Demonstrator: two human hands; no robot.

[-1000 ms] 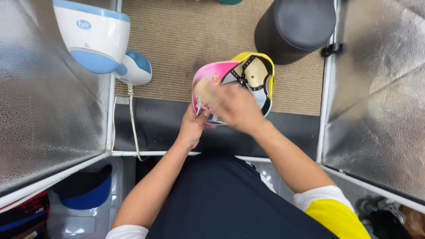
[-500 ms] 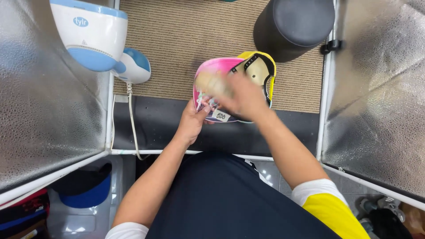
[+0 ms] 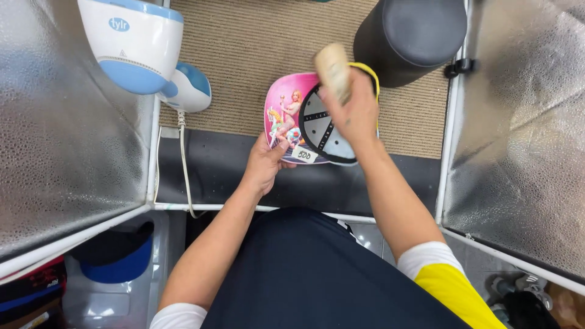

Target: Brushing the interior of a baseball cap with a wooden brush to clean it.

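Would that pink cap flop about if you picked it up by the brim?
Probably not much. The cap has a flat brim that the left hand pinches at one edge without it drooping, so it looks stiff. The upturned crown holds its round shape; likely light.

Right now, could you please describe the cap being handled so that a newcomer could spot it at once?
Start at the tan woven mat between the silvery side panels. At its near edge, below the dark cylinder, lies the cap, upside down. Its pink printed brim, pinched by the left hand, and its small white tag set it apart.
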